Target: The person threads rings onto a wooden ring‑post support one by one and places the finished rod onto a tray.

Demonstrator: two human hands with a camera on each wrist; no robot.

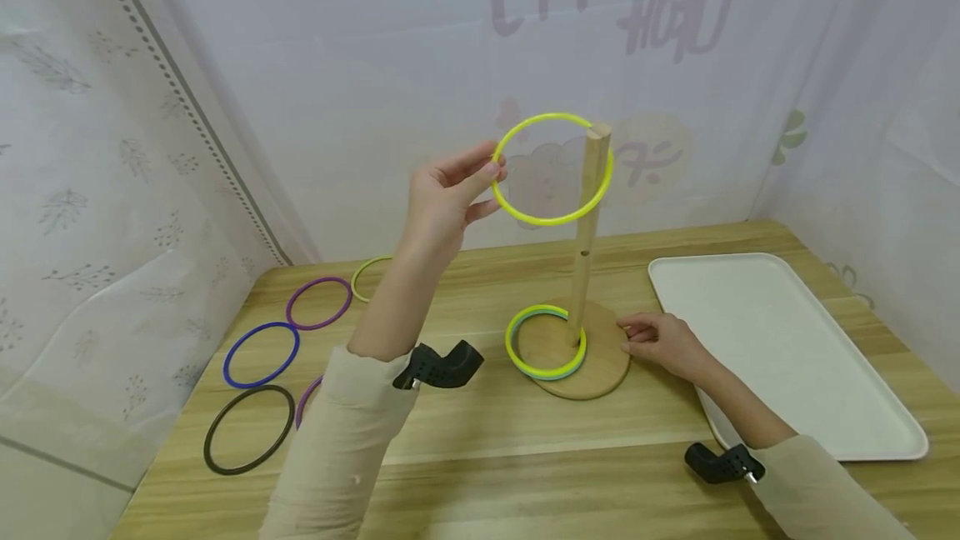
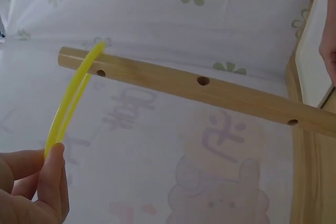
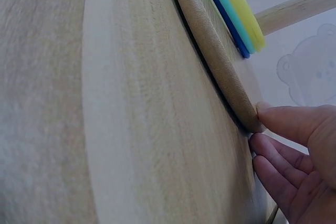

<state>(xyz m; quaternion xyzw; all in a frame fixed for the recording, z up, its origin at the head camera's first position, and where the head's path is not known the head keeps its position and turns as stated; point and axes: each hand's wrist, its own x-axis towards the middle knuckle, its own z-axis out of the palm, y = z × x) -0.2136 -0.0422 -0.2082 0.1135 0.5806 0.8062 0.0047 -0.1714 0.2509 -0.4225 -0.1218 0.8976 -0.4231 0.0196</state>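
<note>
My left hand (image 1: 453,186) pinches a yellow ring (image 1: 551,222) by its left side, between thumb and fingers. In the left wrist view the ring encircles the upper end of the wooden post (image 2: 157,78), above its side holes. The post rises from a round wooden base (image 1: 603,361). Lying around its foot is a stack of rings: a yellow ring (image 3: 244,14) on top, a teal ring (image 3: 231,9) and a dark blue ring (image 3: 236,40) beneath. My right hand (image 1: 663,344) grips the base's right edge, thumb on top and fingers below.
Left of the stand lie several loose rings, among them a blue ring (image 1: 227,367), a black ring (image 1: 207,440), a purple ring (image 1: 291,319) and a yellow-green ring (image 1: 354,283). A white tray (image 1: 787,340) occupies the wooden table's right side. Printed curtains (image 1: 375,107) hang around it.
</note>
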